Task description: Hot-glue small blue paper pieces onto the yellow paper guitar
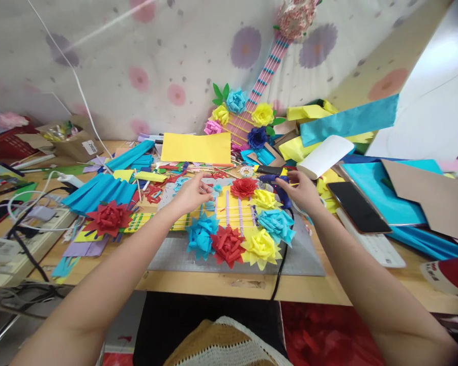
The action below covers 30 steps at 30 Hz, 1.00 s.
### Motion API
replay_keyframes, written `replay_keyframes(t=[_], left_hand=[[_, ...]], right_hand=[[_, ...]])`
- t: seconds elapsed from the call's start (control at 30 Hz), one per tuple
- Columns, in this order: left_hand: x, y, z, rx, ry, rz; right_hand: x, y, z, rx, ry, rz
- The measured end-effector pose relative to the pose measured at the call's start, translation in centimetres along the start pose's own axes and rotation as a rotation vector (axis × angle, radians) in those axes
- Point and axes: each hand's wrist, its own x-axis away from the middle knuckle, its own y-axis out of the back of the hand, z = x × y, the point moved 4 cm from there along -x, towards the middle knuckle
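A yellow paper guitar (222,206) lies on a grey cutting mat (305,249), its neck pointing left. Red, yellow and blue paper flowers ring its body, among them a red flower (229,246) at the front edge. Another red flower (110,218) sits at the neck's end. Above the guitar's back left edge is my left hand (193,194), fingers apart and slightly bent, close to a small light-blue paper piece (217,189). My right hand (301,192) is beside a dark blue glue gun (282,197), thumb and fingers spread; whether they touch it is unclear.
A pink flowered guitar (263,76) leans against the wall behind. Blue crepe paper (99,193) and a power strip (49,229) are at left. A phone (359,206), a white roll (326,156) and cardboard (431,193) lie at right. The black cord (279,274) hangs over the table's front edge.
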Motion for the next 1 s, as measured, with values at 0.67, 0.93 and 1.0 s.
replay_keyframes(t=[0.67, 0.93, 1.0], left_hand=[[-0.1, -1.6, -3.5, -0.254, -0.112, 0.018], [-0.6, -2.1, -2.3, -0.140, -0.049, 0.025], [-0.8, -2.2, -1.8, -0.054, -0.024, 0.027]], right_hand=[[2.5, -6.2, 15.7, -0.015, 0.388, 0.628], [2.3, -6.1, 15.5, 0.006, 0.347, 0.647], [2.2, -6.2, 15.3, 0.011, 0.322, 0.630]])
